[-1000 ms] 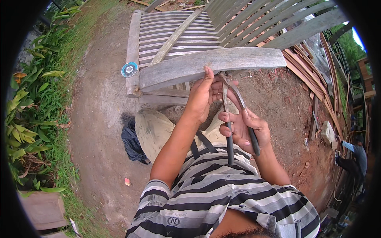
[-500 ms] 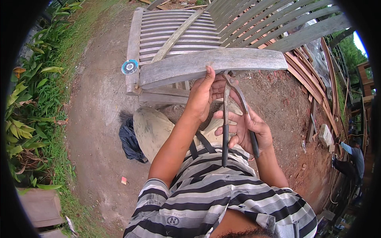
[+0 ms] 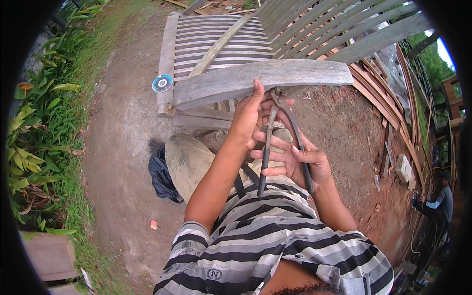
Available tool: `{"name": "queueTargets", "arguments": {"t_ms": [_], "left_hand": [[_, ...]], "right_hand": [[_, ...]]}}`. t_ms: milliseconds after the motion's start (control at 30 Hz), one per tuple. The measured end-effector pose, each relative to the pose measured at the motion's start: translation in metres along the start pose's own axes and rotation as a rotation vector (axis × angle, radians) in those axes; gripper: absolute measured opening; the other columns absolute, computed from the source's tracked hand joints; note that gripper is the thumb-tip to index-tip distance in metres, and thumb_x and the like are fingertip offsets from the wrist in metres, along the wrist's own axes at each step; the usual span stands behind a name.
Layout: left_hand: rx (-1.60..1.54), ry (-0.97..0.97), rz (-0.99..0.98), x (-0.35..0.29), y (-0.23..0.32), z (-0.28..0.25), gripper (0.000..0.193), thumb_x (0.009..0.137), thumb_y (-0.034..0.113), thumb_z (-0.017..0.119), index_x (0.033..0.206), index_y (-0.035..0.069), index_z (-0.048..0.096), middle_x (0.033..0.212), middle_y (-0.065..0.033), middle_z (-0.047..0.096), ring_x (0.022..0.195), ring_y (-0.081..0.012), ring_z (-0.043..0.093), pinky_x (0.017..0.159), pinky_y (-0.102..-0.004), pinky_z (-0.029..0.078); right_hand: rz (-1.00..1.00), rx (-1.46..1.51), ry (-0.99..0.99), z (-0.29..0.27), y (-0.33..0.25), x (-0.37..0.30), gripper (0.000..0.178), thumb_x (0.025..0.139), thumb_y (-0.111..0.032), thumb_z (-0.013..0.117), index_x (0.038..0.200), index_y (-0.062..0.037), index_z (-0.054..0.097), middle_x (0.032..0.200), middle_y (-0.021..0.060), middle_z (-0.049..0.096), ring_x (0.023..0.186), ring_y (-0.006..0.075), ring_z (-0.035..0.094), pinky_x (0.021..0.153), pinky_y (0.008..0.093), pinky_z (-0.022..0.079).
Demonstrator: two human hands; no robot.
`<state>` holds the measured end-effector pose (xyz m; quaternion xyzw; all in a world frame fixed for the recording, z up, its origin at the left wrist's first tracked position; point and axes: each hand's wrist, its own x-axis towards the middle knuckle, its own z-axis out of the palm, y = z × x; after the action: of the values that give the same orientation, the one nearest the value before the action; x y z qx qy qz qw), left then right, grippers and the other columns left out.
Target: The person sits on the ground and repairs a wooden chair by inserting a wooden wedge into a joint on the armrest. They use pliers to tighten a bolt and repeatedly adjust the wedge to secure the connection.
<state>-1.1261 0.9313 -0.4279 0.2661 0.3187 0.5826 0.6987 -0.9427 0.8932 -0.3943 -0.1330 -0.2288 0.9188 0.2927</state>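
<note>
A pair of long-handled pincers (image 3: 281, 109) with dark grips hangs beneath the weathered wooden armrest (image 3: 265, 76) of a slatted bench. Its jaws are up against the armrest's underside, and its handles stand apart. My right hand (image 3: 309, 164) has the pincers, thumb across the right handle and fingers stretched behind the left one. My left hand (image 3: 248, 115) rests at the armrest, thumb pressed on its near face. The other left fingers reach under it beside the pincer jaws, partly hidden. What the jaws bite on is too small to make out.
A blue-rimmed grinding disc (image 3: 162, 83) lies on the bench's left end. A loose slat (image 3: 221, 44) crosses the bench slats. Stacked timber (image 3: 383, 103) lies to the right, where another person (image 3: 440, 201) sits. Beside my knee is a black plastic bag (image 3: 164, 172).
The pincers have swung left, and their handles have spread a little wider. My right hand moved left with them; my left hand stays at the armrest.
</note>
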Motion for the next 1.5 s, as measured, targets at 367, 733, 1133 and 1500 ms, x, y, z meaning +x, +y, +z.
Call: {"name": "queueTargets", "arguments": {"t_ms": [367, 733, 1133, 1500], "left_hand": [[0.086, -0.003, 0.018, 0.001, 0.000, 0.001, 0.089, 0.102, 0.074, 0.031, 0.130, -0.005, 0.061, 0.117, -0.0196, 0.074, 0.104, -0.0251, 0.072, 0.096, -0.0394, 0.055], [0.088, 0.028, -0.009, 0.000, 0.002, 0.001, 0.087, 0.102, 0.074, 0.031, 0.129, -0.003, 0.062, 0.116, -0.0181, 0.074, 0.098, -0.0220, 0.073, 0.093, -0.0380, 0.055], [0.099, 0.046, 0.019, 0.000, 0.003, 0.003, 0.087, 0.101, 0.074, 0.032, 0.127, -0.003, 0.063, 0.115, -0.0187, 0.074, 0.096, -0.0228, 0.074, 0.094, -0.0385, 0.054], [0.086, 0.007, 0.037, 0.004, -0.001, -0.002, 0.088, 0.101, 0.074, 0.034, 0.129, -0.005, 0.062, 0.115, -0.0190, 0.074, 0.102, -0.0248, 0.073, 0.096, -0.0396, 0.054]], "right_hand": [[-0.009, -0.040, 0.041, -0.009, -0.001, -0.004, 0.082, 0.100, -0.011, 0.060, 0.166, -0.0180, 0.012, 0.135, 0.0266, 0.054, 0.108, 0.0370, 0.066, 0.075, 0.0389, 0.059], [0.003, -0.331, 0.091, 0.009, -0.020, -0.001, 0.077, 0.103, -0.014, 0.058, 0.165, -0.0065, 0.013, 0.132, 0.0240, 0.059, 0.105, 0.0363, 0.069, 0.074, 0.0365, 0.064], [0.023, -0.856, 0.246, 0.007, -0.016, -0.003, 0.072, 0.105, -0.012, 0.054, 0.166, -0.0145, 0.015, 0.125, 0.0213, 0.059, 0.099, 0.0312, 0.067, 0.063, 0.0310, 0.058], [-0.028, 0.034, 0.003, -0.003, -0.006, -0.001, 0.077, 0.103, -0.017, 0.059, 0.166, -0.0110, 0.014, 0.135, 0.0245, 0.056, 0.102, 0.0354, 0.067, 0.064, 0.0322, 0.059]]}}
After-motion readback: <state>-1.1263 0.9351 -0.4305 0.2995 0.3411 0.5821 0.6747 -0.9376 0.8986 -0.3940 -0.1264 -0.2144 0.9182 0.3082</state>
